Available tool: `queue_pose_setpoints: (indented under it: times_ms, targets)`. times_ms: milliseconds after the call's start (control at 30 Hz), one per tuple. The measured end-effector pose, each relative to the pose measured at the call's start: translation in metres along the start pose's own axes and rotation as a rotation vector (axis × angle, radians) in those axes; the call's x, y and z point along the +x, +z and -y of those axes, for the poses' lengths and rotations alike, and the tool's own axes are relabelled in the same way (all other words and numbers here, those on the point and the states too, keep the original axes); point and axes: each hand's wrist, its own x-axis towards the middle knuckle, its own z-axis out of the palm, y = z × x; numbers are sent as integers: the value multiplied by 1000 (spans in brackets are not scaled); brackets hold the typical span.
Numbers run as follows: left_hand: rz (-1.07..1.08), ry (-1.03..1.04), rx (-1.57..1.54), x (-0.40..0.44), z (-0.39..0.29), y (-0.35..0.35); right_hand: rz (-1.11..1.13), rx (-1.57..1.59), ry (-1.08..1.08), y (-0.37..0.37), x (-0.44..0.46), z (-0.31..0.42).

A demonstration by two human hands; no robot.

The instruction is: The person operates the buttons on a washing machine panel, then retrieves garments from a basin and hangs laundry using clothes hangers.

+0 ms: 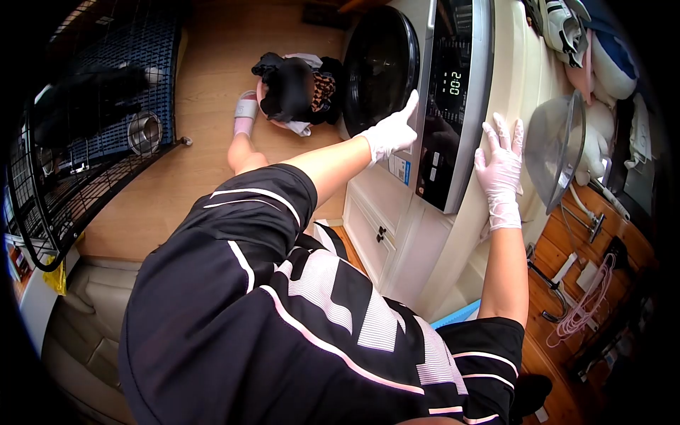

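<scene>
here i am at the far end of the line, eyes on the washing machine (425, 35), and this is all about its round black door (379, 67)! my left hand (394, 132), in a white glove, is right there at the lower edge, one finger (413, 103) stretched along the rim and the others curled under. is that grip clamped on the rim or only resting beside it? from up here i cannot tell, and whether the door is latched or ajar i can't call either.

over to the right hand (501, 163), gloved too: fingers spread apart, palm down, flat on the pale counter (511, 67), holding nothing. that's a brace, i reckon. just beside it stands a clear domed lid (556, 145), tilted.

and the clothes? piled dark in a pink basket (261, 104) on the floor (212, 78), close by the door, a leopard-print piece (324, 91) showing on the near side. the panel (446, 138) is lit, and the display reads what looks like 2:00.

so, the step in hand, by my judgement: working at the door with the left while the right steadies me. what does the next move call for? a sure fingertip hold on that rim, an even push or pull, and care for the basket, since a swinging door could well catch the heap.
</scene>
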Motion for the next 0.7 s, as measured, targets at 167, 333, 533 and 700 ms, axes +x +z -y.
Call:
queue_pose_setpoints:
  times_ms: [167,333,533,700]
  targets:
    - [111,-6,234,8,-4,18,0,-10,6,0,0,1]
    - [53,-5,76,-2,-5,5,0,-19,11,-1,-1,1]
    - [137,30,36,22,15,30,-6,-28,12,-1,0,1]
    - [47,-11,-12,6,6,11,9,-29,18,-2,0,1]
